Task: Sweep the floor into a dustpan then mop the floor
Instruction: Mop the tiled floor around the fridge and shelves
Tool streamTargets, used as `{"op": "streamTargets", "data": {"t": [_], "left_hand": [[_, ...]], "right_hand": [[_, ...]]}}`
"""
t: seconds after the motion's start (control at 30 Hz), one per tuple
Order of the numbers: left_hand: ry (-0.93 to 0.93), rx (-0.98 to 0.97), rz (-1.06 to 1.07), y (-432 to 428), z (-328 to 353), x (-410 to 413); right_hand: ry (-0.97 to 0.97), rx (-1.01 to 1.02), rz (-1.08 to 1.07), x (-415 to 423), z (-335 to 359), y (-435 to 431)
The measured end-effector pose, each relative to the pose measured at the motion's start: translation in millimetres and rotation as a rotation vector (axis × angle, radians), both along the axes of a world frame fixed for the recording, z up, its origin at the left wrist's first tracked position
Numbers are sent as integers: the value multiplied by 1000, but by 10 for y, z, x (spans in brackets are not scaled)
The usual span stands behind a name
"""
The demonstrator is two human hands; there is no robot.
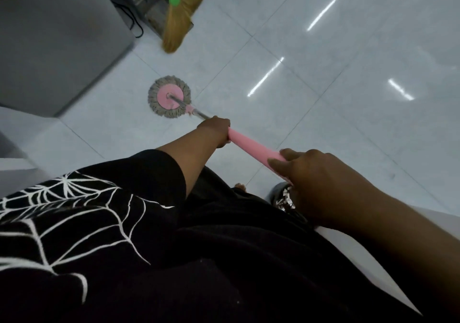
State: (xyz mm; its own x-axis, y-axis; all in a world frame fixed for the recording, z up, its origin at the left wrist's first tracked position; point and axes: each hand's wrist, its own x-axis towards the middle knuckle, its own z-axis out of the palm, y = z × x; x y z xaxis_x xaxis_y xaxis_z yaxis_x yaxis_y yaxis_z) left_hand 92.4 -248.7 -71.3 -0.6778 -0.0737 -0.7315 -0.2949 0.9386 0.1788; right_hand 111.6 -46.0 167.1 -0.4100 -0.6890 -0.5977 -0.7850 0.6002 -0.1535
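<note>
Head view is looking down at a person who is holding a mop (pixel 171 97) with both hands over a pale tiled floor (pixel 323 113). Left hand (pixel 216 131) is gripping the handle lower down, at the point where the pink grip (pixel 251 147) is meeting the bare metal shaft; its fingers are curling fully round the handle from above, so the handle is running through the closed fist. Right hand (pixel 316 183) is holding the upper end of the pink grip, nearer the body; the thumb and forefinger (pixel 280 167) are lying along the grip, pointing down its length, and the other fingers are wrapping under it, though their tips are hidden. Round grey mop head with its pink disc is lying flat on the floor, ahead of the left hand and just beside the corner of a grey cabinet (pixel 57 43). Farther off, a straw broom (pixel 180 20) with a green collar is resting against a metal dustpan (pixel 154 4), both standing beside that cabinet, well apart from the mop head. Black clothing printed with a white web pattern (pixel 74 213) is filling the lower part of the view.
</note>
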Motion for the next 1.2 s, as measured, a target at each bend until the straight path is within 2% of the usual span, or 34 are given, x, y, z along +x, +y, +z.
{"op": "streamTargets", "data": {"t": [0.17,0.43,0.73,1.0,1.2], "left_hand": [[9,2,-56,239,101,3],[79,66,62,-49,49,-172],[46,38,123,-1054,-143,-749],[10,-16,144,-2182,-289,-1257],[-12,-59,105,-2487,-317,-1471]], "right_hand": [[17,4,2,14,110,200],[71,9,47,-323,124,-95],[90,-24,99,-916,-155,-1000],[63,-105,57,-1407,-446,-2063],[53,-107,15,-1576,-544,-2339]]}}
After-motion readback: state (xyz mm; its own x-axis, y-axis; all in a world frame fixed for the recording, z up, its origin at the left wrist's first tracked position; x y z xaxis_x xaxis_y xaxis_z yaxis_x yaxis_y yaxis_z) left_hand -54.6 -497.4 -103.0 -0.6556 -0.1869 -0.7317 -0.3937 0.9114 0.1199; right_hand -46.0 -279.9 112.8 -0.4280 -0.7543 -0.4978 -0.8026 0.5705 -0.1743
